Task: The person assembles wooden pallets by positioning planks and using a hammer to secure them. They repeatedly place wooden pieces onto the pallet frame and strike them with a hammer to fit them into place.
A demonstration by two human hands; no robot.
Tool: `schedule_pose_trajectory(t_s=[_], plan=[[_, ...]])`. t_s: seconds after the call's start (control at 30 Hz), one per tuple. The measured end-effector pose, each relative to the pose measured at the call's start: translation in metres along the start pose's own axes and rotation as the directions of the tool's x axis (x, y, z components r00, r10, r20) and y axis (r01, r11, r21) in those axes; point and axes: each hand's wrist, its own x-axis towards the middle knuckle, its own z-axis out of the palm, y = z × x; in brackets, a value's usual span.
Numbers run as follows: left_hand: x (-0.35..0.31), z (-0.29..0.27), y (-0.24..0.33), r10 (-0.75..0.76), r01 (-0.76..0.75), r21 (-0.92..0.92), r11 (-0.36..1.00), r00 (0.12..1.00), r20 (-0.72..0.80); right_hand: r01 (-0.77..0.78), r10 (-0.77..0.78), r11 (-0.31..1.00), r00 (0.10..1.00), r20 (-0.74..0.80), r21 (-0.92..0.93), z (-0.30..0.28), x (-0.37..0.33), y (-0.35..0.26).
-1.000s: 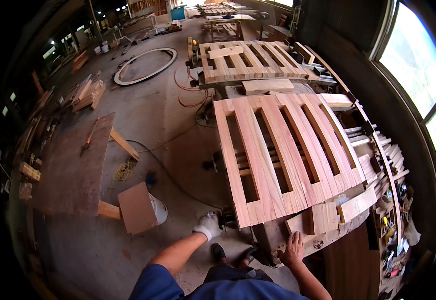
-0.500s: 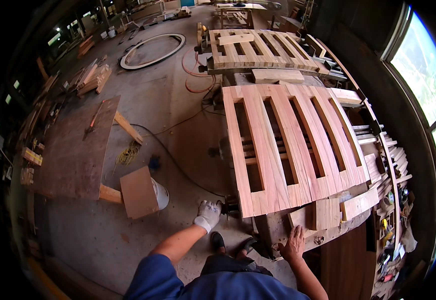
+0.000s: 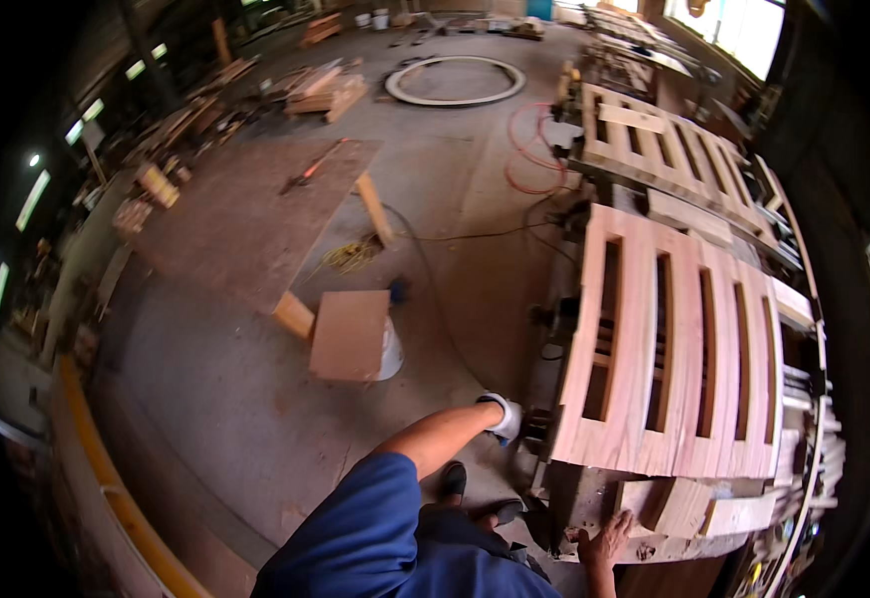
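The view has swung left; left hand (image 3: 503, 417), fingers obscured, grip untellable; right hand (image 3: 608, 539), fingers spread, rests on the bench (image 3: 582, 498), seemingly for support.

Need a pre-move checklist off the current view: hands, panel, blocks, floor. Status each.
1. Left hand gloved: ok.
2. Right hand gloved: not ok, bare.
3. Left hand's grip: cannot tell, fingers hidden beside the bench.
4. Right hand off the slatted panel: ok, at the bench's near edge.
5. Wood blocks fixed in place: cannot tell, no fastening visible.
6. Cords off the floor: not ok, tangled yellow cord lies there.
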Motion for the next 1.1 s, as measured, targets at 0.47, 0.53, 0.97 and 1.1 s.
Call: schedule_pose_trajectory(t_s=[0.47, 0.53, 0.97, 1.1], plan=[[-0.044, -0.005, 0.012, -0.108, 0.09, -0.238, 0.967, 0.992, -0.063, 0.004, -0.002, 0.999, 1.0, 0.024, -0.054, 0.009, 0.002, 0.011], [-0.022, 0.005, -0.02, -0.049, 0.039, -0.148, 0.988, 0.997, -0.067, 0.026, -0.024, 0.998, 0.998, 0.052, -0.049, 0.007, 0.008, 0.006], [-0.052, 0.074, 0.018, 0.026, 0.239, 0.257, 0.936, 0.684, -0.729, 0.009, -0.008, 0.999, 0.999, 0.037, -0.031, -0.009, 0.005, -0.007], [-0.052, 0.037, 0.013, -0.104, 0.106, -0.019, 0.994, 0.889, -0.447, 0.025, -0.021, 0.995, 0.999, 0.045, -0.093, -0.003, 0.003, -0.001]])
